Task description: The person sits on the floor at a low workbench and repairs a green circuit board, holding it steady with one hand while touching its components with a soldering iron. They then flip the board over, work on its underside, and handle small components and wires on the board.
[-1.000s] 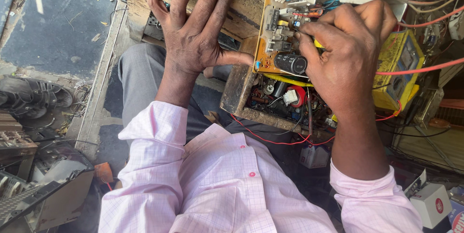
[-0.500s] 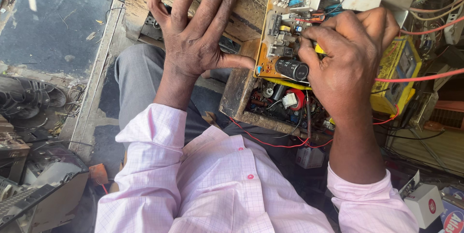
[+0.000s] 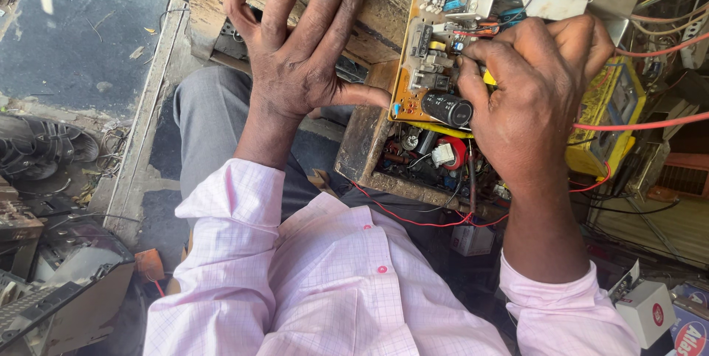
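Nearest to me I see the pink checked shirt [image 3: 347,289], both sleeves running up toward the work. Just past the cuffs, a thin red wire [image 3: 413,217] loops along the lower edge of the open chassis [image 3: 413,160], where a small red-and-white part sits among dark components.

My left hand [image 3: 295,68] lies flat, palm down, on the worn wooden cabinet [image 3: 384,1]; its grip is spread apart, fingers fanned up the wood, and the thumb reaches right to touch the lower left corner of the circuit board [image 3: 432,38]. It holds nothing.

My right hand [image 3: 532,97] is curled over the board's right side, its grip closed on a yellow-handled tool [image 3: 489,77], of which only a sliver of handle shows between the fingers; I cannot see the tip. A black cylindrical capacitor [image 3: 447,109] lies on the board just left of that hand.

The orange-brown board stands tilted against the cabinet, above the chassis. Beyond my right hand sits a yellow meter [image 3: 609,116], with a red lead [image 3: 642,125] crossing it toward the right edge.
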Motion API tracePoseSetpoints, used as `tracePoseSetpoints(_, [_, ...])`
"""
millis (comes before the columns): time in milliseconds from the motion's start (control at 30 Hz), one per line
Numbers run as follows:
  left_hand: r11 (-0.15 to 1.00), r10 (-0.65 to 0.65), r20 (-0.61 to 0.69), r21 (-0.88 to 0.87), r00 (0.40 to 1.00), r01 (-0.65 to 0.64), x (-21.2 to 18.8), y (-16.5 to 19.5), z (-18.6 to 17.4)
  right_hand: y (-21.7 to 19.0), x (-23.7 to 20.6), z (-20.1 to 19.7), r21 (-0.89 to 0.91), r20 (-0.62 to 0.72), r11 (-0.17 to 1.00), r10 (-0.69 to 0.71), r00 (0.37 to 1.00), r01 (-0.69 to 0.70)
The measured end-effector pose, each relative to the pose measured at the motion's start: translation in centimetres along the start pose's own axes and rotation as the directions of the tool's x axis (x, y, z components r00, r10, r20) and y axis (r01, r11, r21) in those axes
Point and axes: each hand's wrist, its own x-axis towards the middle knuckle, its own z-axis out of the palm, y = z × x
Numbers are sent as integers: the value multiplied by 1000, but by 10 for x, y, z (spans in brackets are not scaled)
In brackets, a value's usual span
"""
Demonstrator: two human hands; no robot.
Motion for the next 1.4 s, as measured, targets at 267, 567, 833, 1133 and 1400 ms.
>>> tracePoseSetpoints(267, [1000, -12, 17, -19, 1000, 13, -1, 1, -2, -2, 2, -2, -5, 0, 1000, -6, 1000, 6])
tracePoseSetpoints(567, [1000, -3, 4, 7, 1000, 3, -2, 0, 2, -2, 2, -3, 67, -34, 997, -22, 999, 25])
tracePoseSetpoints(833, [999, 19, 11, 28, 1000, -19, -3, -4, 4, 2, 1, -3, 186, -2, 981, 64, 998, -62])
tracePoseSetpoints(1133, [1000, 6, 16, 25, 1000, -6, -1, 0, 4, 1, 2, -8, 165, 5, 986, -8, 1000, 7])
tracePoseSetpoints(1400, [998, 4, -2, 55, 1000, -4, 1, 6, 3, 2, -2, -10, 141, -3, 990, -23, 1000, 23])
